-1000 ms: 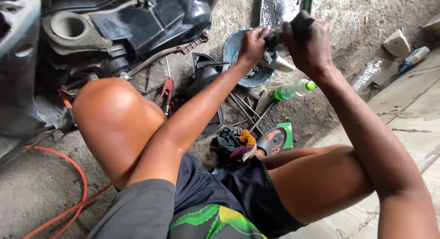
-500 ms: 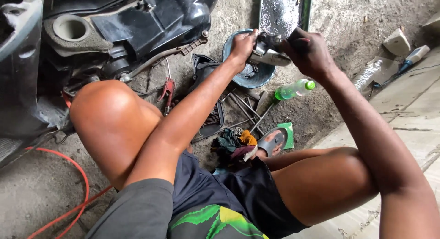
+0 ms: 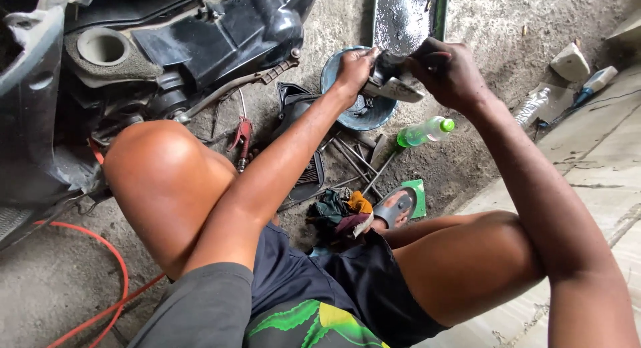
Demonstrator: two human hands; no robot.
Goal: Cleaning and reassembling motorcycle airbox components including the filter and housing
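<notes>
Head view, looking down at a seated person on a concrete floor [image 3: 53,294]; both arms extend toward the upper centre of the frame. Left hand [image 3: 354,67]: fingers curled shut around the left end of a small metal part [image 3: 394,84], a pale, greasy piece with a flat lower edge; right hand [image 3: 447,71]: closed into a fist over the right end of the same part, so that the part lies between the two hands and is held by both; its exact form is hidden by the fingers. Directly beneath the hands, a round blue basin [image 3: 347,111] rests on the floor; above it, at the top edge of the frame, a green-rimmed tray [image 3: 407,14] holds a dark, shiny liquid. Right of the basin, a green plastic bottle [image 3: 424,132] with a green cap lies on its side; below the basin, several long metal rods [image 3: 354,164] lie scattered, near a bundle of coloured rags [image 3: 340,211] and a sandal [image 3: 397,206] at centre frame. Upper left: the black underside of a motor scooter [image 3: 200,34]; just below it, red-handled pliers [image 3: 242,137] on the floor; an orange hose [image 3: 100,254] curves across the lower left. Upper right: a clear bottle [image 3: 531,107] and a white block [image 3: 571,61], well apart from the hands.
</notes>
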